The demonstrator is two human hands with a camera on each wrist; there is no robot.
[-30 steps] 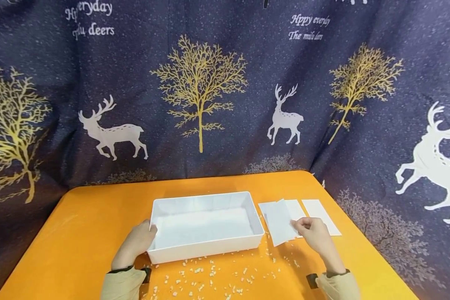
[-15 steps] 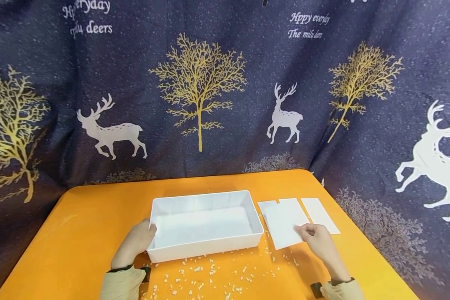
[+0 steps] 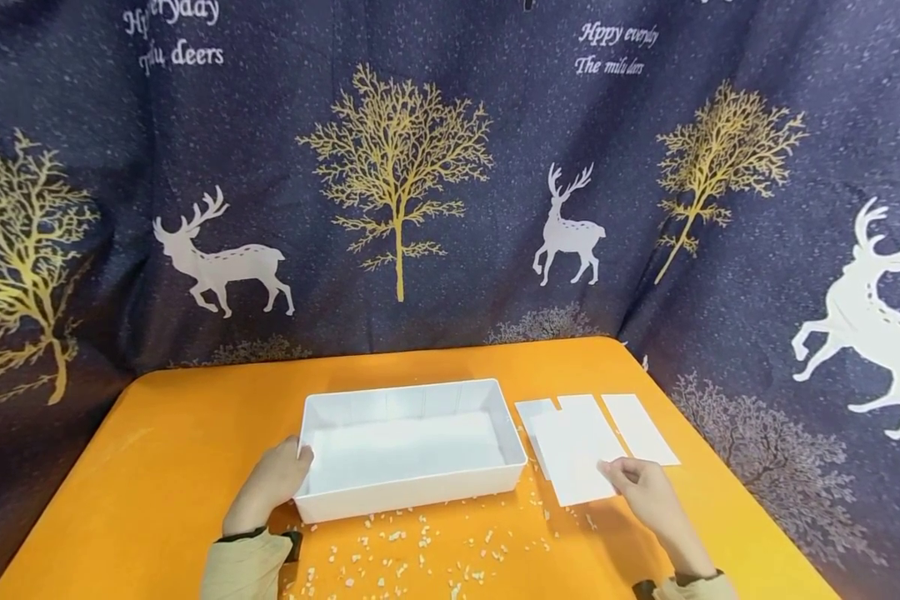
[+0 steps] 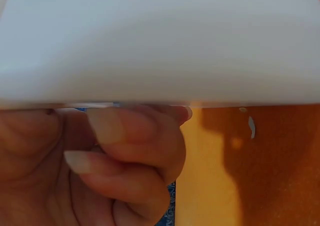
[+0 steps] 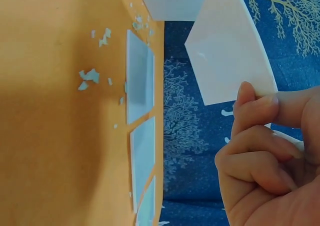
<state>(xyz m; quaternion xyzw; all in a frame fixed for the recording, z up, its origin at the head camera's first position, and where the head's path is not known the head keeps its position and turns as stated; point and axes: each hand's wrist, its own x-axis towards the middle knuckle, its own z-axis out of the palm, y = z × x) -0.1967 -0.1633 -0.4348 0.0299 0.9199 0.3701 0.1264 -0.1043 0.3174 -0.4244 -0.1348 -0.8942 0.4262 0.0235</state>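
My left hand [image 3: 273,477] grips the left end of a long white plastic bin [image 3: 412,492], thumb over the rim. In the left wrist view its curled fingers [image 4: 135,136] are right at the edge of the bin's white wall [image 4: 160,46]. My right hand [image 3: 643,492] pinches a thin white rectangular sheet [image 3: 570,467] by its near right corner. In the right wrist view that sheet [image 5: 232,51] is raised off the table and slightly bowed, between thumb and index finger, the other fingers curled in. The bin shows no contents in the head view.
White rectangular pieces lie beside the bin, among them a left one [image 5: 140,78], a middle one [image 5: 143,161] and a right one [image 3: 640,429]. The held sheet partly covers them in the head view. Small white scraps [image 3: 423,537] litter the orange table [image 3: 195,425]. A dark deer-print curtain [image 3: 450,325] stands behind.
My right hand has moved right and toward me with the sheet, which has turned to show its face more fully. The left hand and the bin have stayed in place.
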